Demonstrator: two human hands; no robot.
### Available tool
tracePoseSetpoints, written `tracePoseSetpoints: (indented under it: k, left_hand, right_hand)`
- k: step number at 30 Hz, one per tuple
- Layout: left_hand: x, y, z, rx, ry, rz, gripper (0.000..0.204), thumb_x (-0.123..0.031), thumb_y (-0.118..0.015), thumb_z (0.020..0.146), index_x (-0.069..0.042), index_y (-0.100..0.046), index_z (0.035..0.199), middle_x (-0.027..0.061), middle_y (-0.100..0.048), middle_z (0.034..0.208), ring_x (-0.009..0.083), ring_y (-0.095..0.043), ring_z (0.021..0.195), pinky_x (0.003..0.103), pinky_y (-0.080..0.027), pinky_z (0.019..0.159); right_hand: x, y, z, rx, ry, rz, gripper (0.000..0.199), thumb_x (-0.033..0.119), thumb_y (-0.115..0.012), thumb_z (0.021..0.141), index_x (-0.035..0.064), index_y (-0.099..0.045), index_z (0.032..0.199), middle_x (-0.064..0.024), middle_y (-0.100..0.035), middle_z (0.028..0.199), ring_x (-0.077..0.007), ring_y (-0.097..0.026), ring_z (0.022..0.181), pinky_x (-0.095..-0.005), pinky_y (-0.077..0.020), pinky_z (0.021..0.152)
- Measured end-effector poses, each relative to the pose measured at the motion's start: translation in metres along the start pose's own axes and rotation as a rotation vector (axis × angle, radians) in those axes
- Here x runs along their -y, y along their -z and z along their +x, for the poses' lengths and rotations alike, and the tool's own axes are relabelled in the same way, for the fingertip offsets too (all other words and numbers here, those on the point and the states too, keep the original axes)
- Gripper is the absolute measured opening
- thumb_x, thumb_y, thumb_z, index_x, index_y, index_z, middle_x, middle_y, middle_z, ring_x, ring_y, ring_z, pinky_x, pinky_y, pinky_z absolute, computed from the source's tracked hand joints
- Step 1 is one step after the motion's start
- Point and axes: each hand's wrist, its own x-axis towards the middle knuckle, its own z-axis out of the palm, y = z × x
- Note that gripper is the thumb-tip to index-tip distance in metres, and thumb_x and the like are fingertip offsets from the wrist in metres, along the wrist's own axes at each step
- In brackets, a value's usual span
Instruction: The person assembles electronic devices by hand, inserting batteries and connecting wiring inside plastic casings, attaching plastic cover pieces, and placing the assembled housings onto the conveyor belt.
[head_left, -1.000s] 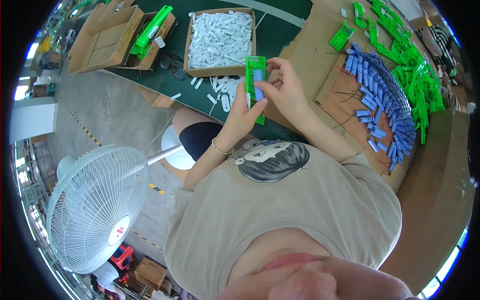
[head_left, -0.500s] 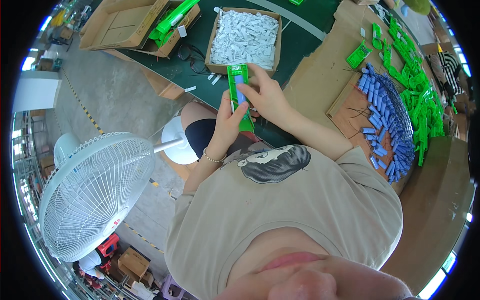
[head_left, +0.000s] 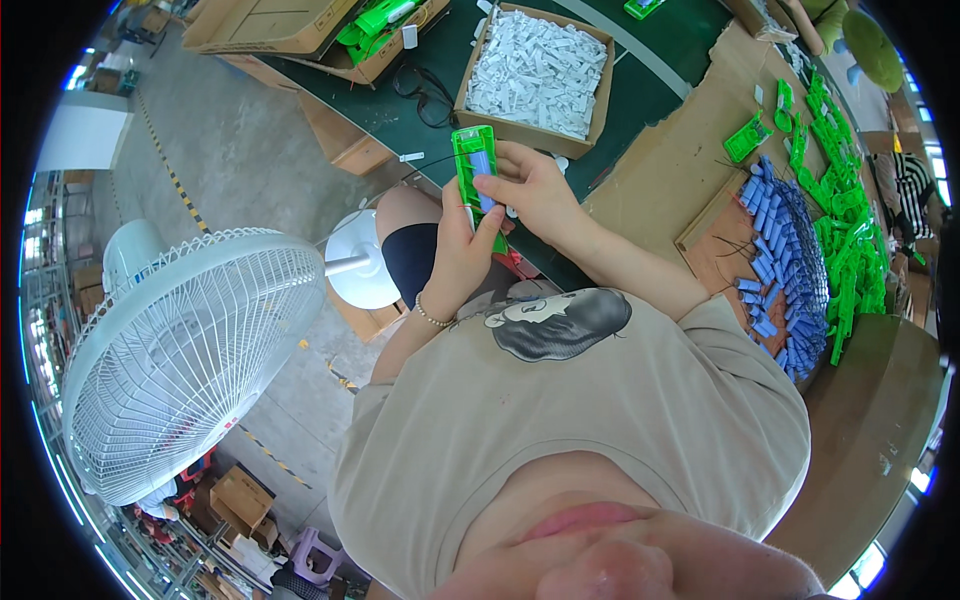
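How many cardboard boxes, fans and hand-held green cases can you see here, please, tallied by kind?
Cardboard boxes on the table: 3 (box of white pieces, flat box, box with green parts)
White pedestal fan: 1
Green case, held by left hand and right hand: 1
Total: 5

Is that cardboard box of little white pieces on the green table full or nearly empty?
Full. The cardboard box is open-topped, and the white pieces fill it up to about the rim, hiding its bottom.
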Motion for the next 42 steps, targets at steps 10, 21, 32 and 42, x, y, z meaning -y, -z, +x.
tracePoseSetpoints:
  k: [10,21,32,42]
  left_hand:
    - [0.018,0.005,-0.003,0.011,0.158,-0.321,0.034,-0.007,-0.046,0.094,0.0,-0.033,0.124,0.0123,-0.055,0.103,0.0164,-0.062,0.079,0.028,-0.051,0.069]
    - [0.015,0.017,0.003,-0.049,0.211,-0.471,0.032,-0.009,-0.046,0.094,-0.002,-0.035,0.123,0.0157,-0.055,0.111,0.022,-0.064,0.089,0.032,-0.053,0.075]
    - [0.015,0.015,0.005,-0.109,0.19,-0.429,0.037,-0.007,-0.052,0.091,-0.002,-0.036,0.123,0.0137,-0.056,0.107,0.0175,-0.062,0.082,0.029,-0.052,0.071]
    - [-0.018,-0.029,0.041,-0.103,-0.069,-0.492,0.047,0.005,-0.06,0.081,-0.002,-0.038,0.122,0.0118,-0.059,0.104,0.0168,-0.063,0.087,0.029,-0.053,0.075]
  right_hand:
    - [0.002,0.011,0.016,0.106,0.129,-0.302,0.034,0.013,-0.062,0.087,-0.0028,-0.055,0.117,-0.0063,-0.066,0.091,-0.0089,-0.062,0.079,-0.0228,-0.0482,0.063]
    - [0.028,0.073,0.126,0.101,0.755,-1.522,0.018,0.011,-0.065,0.076,0.0139,-0.07,0.092,-0.0093,-0.059,0.093,-0.0282,-0.061,0.091,-0.0378,-0.0503,0.077]
    - [0.046,0.079,0.101,0.082,0.798,-1.224,0.014,0.008,-0.065,0.08,0.0101,-0.069,0.093,-0.0055,-0.058,0.089,-0.0227,-0.059,0.083,-0.0296,-0.0493,0.071]
    - [0.014,0.039,-0.015,-0.006,0.361,0.328,0.011,-0.003,-0.065,0.08,-0.0013,-0.068,0.091,-0.0114,-0.054,0.118,-0.019,-0.059,0.099,-0.0292,-0.0476,0.084]
